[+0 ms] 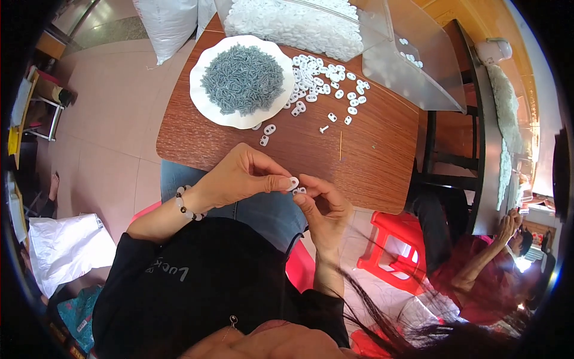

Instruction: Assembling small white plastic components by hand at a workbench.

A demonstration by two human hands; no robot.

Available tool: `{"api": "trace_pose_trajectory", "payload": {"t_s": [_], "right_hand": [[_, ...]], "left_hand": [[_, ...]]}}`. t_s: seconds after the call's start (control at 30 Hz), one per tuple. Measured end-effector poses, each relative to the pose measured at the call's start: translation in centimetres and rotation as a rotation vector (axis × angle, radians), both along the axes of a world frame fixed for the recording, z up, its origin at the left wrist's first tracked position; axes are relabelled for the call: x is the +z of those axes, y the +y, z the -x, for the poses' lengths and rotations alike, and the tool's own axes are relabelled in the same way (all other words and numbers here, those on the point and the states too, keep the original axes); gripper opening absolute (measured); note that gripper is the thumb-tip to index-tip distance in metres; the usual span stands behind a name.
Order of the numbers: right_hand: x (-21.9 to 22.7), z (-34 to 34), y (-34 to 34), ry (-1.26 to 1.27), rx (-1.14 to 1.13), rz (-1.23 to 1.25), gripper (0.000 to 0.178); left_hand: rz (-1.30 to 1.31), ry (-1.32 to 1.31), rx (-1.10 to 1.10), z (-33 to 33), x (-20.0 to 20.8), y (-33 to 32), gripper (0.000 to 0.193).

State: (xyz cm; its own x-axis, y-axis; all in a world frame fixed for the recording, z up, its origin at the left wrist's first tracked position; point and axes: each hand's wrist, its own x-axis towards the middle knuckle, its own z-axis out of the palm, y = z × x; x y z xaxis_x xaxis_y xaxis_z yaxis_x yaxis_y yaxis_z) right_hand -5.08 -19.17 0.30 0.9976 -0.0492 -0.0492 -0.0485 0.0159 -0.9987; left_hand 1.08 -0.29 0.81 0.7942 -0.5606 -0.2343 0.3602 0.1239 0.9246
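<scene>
Just past the table's near edge, my left hand (242,179) pinches a small white two-hole plastic piece (293,183) between thumb and fingertips. My right hand (326,209) is closed on another small white plastic piece (300,191), held right against the first; whether the two are joined I cannot tell. On the brown table (221,143) ahead stands a white scalloped plate (197,99), heaped with small grey springs (242,78). Loose white two-hole pieces (308,75) lie scattered to its right, and a few lie by its near rim.
A clear bin (382,24) at the back is full of white pieces (293,27). A thin stick (341,145) and a white T-shaped part (323,129) lie on the table. A red stool (382,257) stands at right, near another person (478,263). White sacks (170,27) stand far left.
</scene>
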Motion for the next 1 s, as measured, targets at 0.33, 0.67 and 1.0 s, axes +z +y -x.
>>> {"api": "trace_pose_trajectory", "payload": {"t_s": [0.33,0.67,1.0], "right_hand": [[-1.1,-3.4,-1.3,-0.178,-0.020,0.302,0.020],[-3.3,-11.3,-3.7,-0.544,-0.063,0.926,0.015],[-2.2,-11.2,-4.4,-0.477,-0.066,0.828,0.022]], "left_hand": [[-0.306,-0.027,0.098,-1.4,0.4,-1.0,0.014],[-0.935,-1.428,0.012,-4.8,-2.9,-2.8,0.013],[-0.385,-0.568,0.371,-6.0,-1.5,-1.4,0.016]]}}
